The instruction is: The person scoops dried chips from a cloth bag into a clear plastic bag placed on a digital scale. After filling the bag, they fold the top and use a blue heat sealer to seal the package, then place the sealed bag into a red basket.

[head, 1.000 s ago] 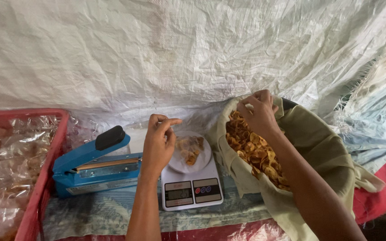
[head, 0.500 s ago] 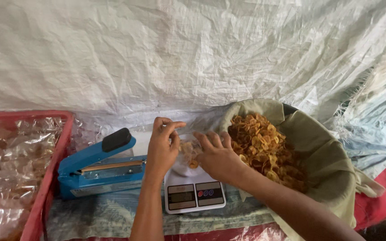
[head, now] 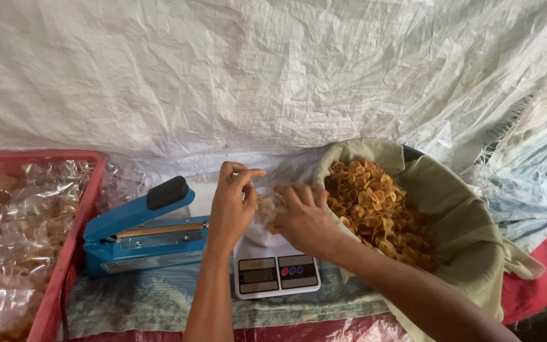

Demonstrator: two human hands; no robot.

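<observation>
White tarp behind; L grip [head: 232, 209] pinches clear bag [head: 266, 206] open on scale [head: 275, 272], R grip [head: 304, 218] pinching chips [head: 375, 209] in. Loose pinch risks spill.

At centre frame the clear bag [head: 267, 206] looks like thin glossy plastic film, crinkled, pinched between the left hand [head: 232, 206] and the right hand [head: 305, 218]. Below them the scale [head: 275, 272] is smooth white plastic with a slightly shiny face. Left of centre, the sealer [head: 147, 237] has a glossy blue casing, a matt black knob and a dull metal strip. The chips [head: 378, 209] at right look dry and rough, lying in matt olive cloth [head: 470, 228]. The crate [head: 71, 253] at lower left is red plastic, holding shiny film packets [head: 20, 215]. Behind, the sheet [head: 254, 76] is coarse white woven plastic
</observation>
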